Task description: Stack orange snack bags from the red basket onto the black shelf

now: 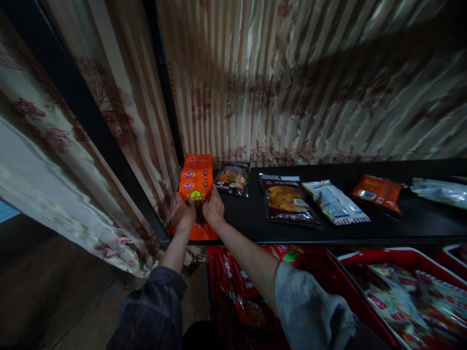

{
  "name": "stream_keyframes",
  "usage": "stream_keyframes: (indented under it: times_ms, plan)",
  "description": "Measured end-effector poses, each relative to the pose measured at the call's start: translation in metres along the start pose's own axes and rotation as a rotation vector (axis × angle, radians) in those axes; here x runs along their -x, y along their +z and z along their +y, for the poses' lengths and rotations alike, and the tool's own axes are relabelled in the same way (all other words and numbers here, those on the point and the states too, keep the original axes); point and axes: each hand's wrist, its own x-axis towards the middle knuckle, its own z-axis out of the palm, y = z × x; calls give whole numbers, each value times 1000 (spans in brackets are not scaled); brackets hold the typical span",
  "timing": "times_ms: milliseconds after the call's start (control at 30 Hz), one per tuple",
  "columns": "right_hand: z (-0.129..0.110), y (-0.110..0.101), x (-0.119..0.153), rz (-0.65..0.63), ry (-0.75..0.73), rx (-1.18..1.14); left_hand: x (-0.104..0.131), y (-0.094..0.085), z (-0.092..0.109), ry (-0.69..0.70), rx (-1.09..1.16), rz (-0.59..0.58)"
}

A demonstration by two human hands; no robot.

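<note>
A row of orange snack packets (197,174) stands at the left end of the black shelf (251,228). My left hand (182,212) is closed on the left side of the front orange packet, and my right hand (213,206) grips its right side. Below my hands, an orange piece (202,233) lies at the shelf's front edge. Just right of the row lies a dark packet with white lettering (233,178), not touched by either hand.
Farther right on the shelf lie a brown packet (286,199), a white packet (336,202), an orange-brown packet (378,193) and another white one (441,192). Red baskets (401,253) of packets sit below. A dark post (105,131) and curtains (262,87) border the shelf.
</note>
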Motion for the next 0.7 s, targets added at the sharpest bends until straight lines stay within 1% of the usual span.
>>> stream_keyframes:
  times_ms: [167,367,600,700]
  plan:
    - [-1,1,2,-9,-3,12,2,-2,2,31,-19,8]
    - [-2,-2,1,-34,-11,16,4,0,2,31,-31,11]
    - [-2,-8,-2,-31,29,0,4,3,-2,90,-71,72]
    - [0,-10,-2,-28,20,-21,1,1,-2,88,-77,51]
